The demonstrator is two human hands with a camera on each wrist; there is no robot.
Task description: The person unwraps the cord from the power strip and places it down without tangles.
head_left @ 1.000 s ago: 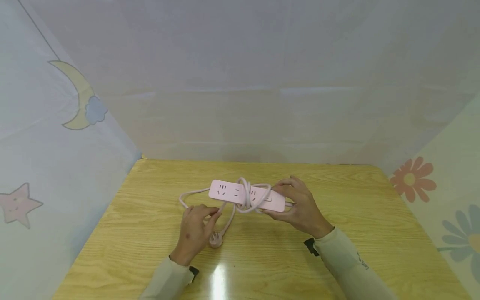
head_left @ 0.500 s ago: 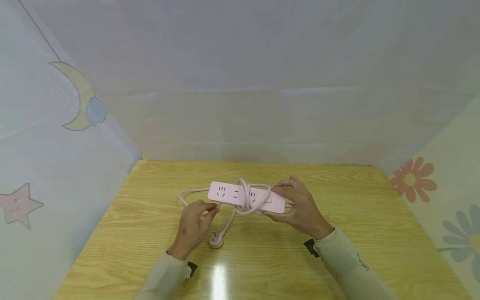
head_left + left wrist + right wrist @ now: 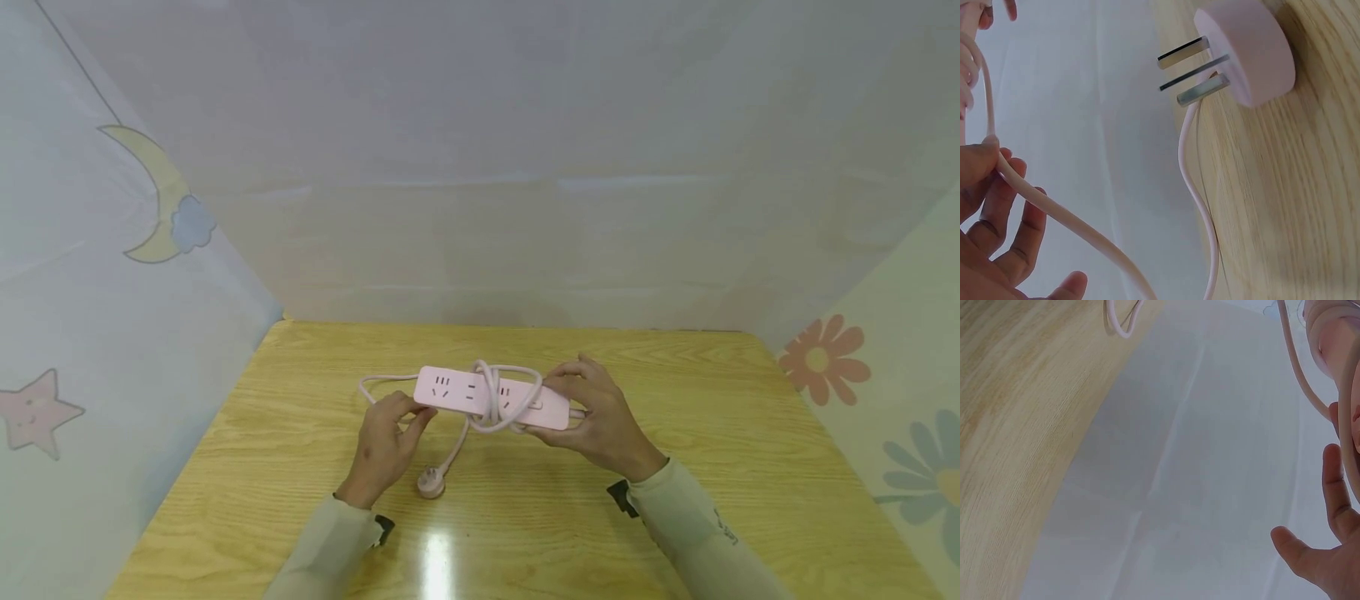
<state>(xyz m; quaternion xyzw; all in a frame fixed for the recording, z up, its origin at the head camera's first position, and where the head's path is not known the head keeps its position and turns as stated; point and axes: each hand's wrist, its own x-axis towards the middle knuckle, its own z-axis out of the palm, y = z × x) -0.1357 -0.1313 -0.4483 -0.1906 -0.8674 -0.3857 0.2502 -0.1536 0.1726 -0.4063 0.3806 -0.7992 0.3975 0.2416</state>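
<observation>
A pale pink power strip (image 3: 453, 389) is held up over the table, its sockets facing the head camera. Several turns of its own cord (image 3: 492, 396) wrap around the middle. My right hand (image 3: 600, 418) grips the strip's right end between thumb and fingers. Just below the left end, my left hand (image 3: 381, 446) pinches the cord; in the left wrist view, thumb and forefinger close on this length of cord (image 3: 1079, 226). The three-pin plug (image 3: 1257, 53) lies near the left hand, on the wood, with its pins showing. Part of the strip hides the fingertips of my left hand in the head view.
A loose loop of cord (image 3: 367, 385) extends left of the strip. The wooden table (image 3: 712, 392) is bounded by a pale cloth (image 3: 510, 242) at the back and printed cloths at both sides. A band of glare lies on the front of the table.
My left hand has shifted a little left and up along the cord, toward the strip's left end. The strip has sunk slightly. My right hand keeps its grip.
</observation>
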